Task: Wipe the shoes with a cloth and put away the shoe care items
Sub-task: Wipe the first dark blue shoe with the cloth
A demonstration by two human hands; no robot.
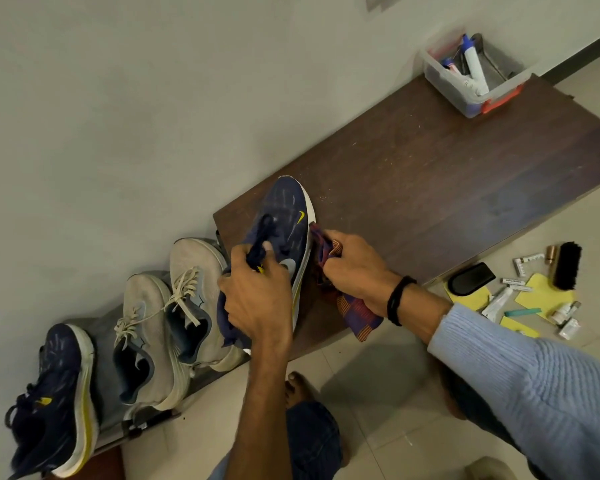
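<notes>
While gripped at the laces by left hand (257,296), navy shoe (288,209) propped at left edge of bench (465,168), toe toward wall (153,116). Right hand (354,268) clenched round cloth (359,317), pressed to sole. Open bench top rightward to bin (465,98); brush (567,265), tubes (499,303) on floor (378,393).

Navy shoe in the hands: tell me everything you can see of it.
The navy shoe is a trainer: dark blue mesh-like upper, small yellow logo, dark laces, white sole with a yellow stripe. It points toe away from the person over the dark wooden bench. The left hand grips it at the laces; the right hand holds a patterned cloth against its sole edge.
</notes>
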